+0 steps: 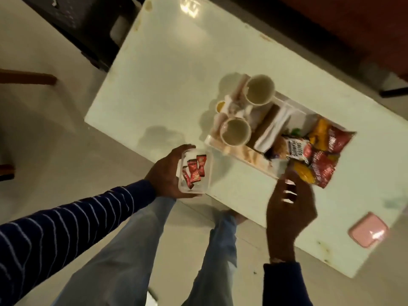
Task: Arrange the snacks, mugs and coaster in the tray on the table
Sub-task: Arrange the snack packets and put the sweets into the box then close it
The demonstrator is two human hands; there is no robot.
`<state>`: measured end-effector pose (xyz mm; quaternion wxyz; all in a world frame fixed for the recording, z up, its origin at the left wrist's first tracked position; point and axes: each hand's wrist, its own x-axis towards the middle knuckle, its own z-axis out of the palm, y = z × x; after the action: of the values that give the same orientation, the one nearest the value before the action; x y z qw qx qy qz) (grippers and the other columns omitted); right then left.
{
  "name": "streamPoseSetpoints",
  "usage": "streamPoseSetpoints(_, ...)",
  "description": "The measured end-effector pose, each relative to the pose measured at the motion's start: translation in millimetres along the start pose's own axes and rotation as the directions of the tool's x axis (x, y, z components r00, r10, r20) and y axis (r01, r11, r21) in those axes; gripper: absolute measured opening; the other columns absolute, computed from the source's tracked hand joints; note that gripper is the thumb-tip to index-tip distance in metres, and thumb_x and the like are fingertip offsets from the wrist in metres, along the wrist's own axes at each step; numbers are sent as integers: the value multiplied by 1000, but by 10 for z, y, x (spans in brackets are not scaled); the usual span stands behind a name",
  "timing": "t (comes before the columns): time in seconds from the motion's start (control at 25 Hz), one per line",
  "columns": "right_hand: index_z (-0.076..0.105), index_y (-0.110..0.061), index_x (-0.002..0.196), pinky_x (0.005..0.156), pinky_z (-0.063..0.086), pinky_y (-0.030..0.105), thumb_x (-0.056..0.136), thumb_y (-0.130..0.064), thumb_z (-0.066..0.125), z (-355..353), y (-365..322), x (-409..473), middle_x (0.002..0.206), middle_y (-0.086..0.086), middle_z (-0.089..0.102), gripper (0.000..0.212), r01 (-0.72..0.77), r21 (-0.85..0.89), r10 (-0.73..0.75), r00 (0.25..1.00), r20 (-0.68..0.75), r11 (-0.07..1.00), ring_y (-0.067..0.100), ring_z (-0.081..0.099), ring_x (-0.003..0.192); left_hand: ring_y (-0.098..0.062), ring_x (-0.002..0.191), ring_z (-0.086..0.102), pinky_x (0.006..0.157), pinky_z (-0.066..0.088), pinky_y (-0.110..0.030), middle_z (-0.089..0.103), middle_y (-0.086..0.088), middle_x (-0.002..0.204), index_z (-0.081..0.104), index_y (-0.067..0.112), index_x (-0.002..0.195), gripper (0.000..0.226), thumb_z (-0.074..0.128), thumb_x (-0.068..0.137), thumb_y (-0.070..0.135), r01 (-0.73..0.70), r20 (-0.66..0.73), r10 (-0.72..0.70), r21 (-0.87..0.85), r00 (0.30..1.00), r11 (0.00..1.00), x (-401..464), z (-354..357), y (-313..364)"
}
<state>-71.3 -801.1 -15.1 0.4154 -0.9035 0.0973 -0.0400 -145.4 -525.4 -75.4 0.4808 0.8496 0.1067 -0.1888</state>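
Note:
A clear tray [229, 153] sits on the white table [167, 69]. Two cream mugs stand in its left part: one [260, 89] at the far end, one [235, 131] nearer me. Red, yellow and white snack packets [318, 157] fill its right part. My left hand [164, 173] is shut on a small clear container [199, 186] with red sachets [195, 170] inside, held at the table's near edge, left of the tray. My right hand [289, 210] hovers at the tray's near right corner, fingers curled close to the snack packets; whether it touches them is unclear.
A pink square coaster [367, 231] lies on the table at the right, near its front edge. White folded napkins [273, 127] sit in the tray's middle. My legs stand in front of the table. Dark furniture is at the upper left; a wooden piece at the upper right.

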Motion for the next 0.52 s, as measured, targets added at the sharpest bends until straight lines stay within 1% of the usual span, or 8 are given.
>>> streamPoseSetpoints(0.08,67,-10,117,63,51,12,96,-23,62,-600,619,199,113,7,69,26,-196,-77,182,970,-164,978,26,69,82,18,121,42,96,38,-3,32,39,140,25,37,145,125,84,41,72,1,131,-7,49,991,999,-75,330,189)
streamPoseSetpoints(0.16,63,-10,125,75,54,24,94,-22,65,-1126,1257,305,124,12,66,33,-326,-175,293,937,-191,929,33,69,91,8,120,47,96,43,-11,40,26,139,22,37,146,126,83,41,73,-16,249,-11,105,969,994,-108,714,362)
streamPoseSetpoints(0.24,58,-11,132,88,54,41,89,-19,70,-1549,1808,364,131,19,59,45,-389,-293,361,921,-148,873,39,67,100,1,125,47,102,44,-18,41,18,143,20,34,147,126,82,44,72,-59,353,10,127,935,990,-66,1134,527)
streamPoseSetpoints(0.28,55,-10,135,93,52,45,87,-18,73,-1721,2027,387,134,22,55,51,-401,-329,384,916,-120,855,41,64,105,-5,128,48,104,45,-23,41,14,146,20,32,148,127,84,46,70,-79,396,19,135,918,988,-29,1345,609)
streamPoseSetpoints(0.36,49,-11,142,105,45,47,84,-18,78,-1924,2351,427,141,23,47,65,-383,-395,401,915,-40,835,42,54,123,-14,130,50,104,48,-30,42,5,150,18,27,150,127,87,50,64,-135,436,56,154,898,979,67,1703,758)
streamPoseSetpoints(0.4,45,-13,146,109,39,48,83,-22,80,-2005,2483,441,147,24,41,73,-375,-435,422,906,14,819,42,45,132,-17,130,50,104,48,-31,41,1,151,17,24,151,128,88,51,60,-176,453,89,154,887,972,125,1906,852)
streamPoseSetpoints(0.44,39,-19,149,112,33,51,81,-29,81,-2060,2591,457,154,24,32,81,-387,-469,470,880,68,794,42,35,140,-18,131,49,105,47,-32,39,-1,152,16,20,152,129,90,52,57,-208,472,116,147,874,967,190,2100,952)
streamPoseSetpoints(0.52,28,-36,152,114,27,57,79,-46,80,-2124,2796,471,163,21,10,91,-467,-506,602,787,135,725,44,18,148,-19,134,47,107,47,-37,36,-5,153,14,17,153,131,90,53,56,-240,493,144,138,858,961,326,2464,1178)
